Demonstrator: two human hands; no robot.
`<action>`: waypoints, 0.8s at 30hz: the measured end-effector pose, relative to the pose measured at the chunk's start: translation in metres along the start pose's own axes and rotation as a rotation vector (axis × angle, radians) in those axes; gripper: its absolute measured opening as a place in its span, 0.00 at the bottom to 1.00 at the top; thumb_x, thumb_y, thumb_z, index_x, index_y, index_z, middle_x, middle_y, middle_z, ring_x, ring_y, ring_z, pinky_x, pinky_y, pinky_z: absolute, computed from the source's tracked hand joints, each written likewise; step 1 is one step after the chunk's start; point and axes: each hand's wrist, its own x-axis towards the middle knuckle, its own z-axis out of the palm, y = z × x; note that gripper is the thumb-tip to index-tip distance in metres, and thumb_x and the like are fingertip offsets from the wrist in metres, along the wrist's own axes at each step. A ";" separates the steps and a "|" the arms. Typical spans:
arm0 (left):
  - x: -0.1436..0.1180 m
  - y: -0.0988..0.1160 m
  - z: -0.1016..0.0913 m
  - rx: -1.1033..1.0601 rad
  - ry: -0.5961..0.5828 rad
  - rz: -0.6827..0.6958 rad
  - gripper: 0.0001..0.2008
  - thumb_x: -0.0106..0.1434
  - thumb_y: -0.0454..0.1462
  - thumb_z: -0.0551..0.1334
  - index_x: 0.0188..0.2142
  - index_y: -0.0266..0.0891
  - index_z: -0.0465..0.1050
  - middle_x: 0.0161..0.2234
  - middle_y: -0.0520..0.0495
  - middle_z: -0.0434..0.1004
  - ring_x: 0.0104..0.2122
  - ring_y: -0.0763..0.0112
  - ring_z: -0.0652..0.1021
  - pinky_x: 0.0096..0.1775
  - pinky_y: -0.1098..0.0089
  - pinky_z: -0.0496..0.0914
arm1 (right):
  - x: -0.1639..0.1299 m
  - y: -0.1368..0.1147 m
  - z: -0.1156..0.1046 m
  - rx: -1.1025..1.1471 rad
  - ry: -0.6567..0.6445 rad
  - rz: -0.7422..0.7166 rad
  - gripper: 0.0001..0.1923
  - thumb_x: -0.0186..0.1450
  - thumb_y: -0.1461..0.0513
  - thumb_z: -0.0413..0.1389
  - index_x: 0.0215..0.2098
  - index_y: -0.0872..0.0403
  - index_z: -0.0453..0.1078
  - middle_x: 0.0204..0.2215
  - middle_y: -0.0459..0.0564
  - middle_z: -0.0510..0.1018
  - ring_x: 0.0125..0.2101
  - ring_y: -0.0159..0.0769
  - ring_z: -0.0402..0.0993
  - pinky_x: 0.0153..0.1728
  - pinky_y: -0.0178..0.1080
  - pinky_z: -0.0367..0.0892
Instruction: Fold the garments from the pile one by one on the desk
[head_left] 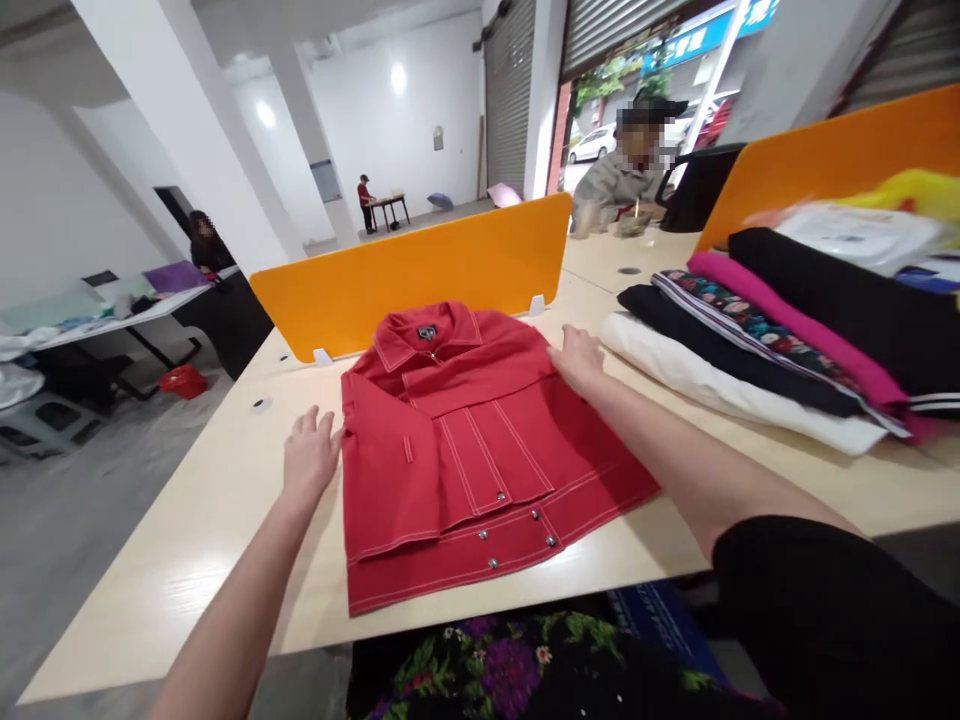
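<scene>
Red jacket (465, 440) lies folded between the flat, spread left hand (309, 455) and right hand (576, 358).

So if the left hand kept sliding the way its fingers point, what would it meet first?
The left hand points up and slightly right, its fingertips at the edge of the red jacket. Straight on, it would likely meet the jacket's folded sleeve first; the orange divider stands beyond.
</scene>
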 end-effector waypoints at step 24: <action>-0.066 0.049 0.003 0.062 -0.378 -0.017 0.18 0.68 0.45 0.51 0.41 0.31 0.68 0.40 0.36 0.72 0.42 0.57 0.74 0.44 0.64 0.65 | -0.011 -0.068 0.034 0.352 0.014 -0.247 0.23 0.65 0.70 0.39 0.51 0.56 0.68 0.46 0.56 0.76 0.47 0.42 0.68 0.48 0.44 0.62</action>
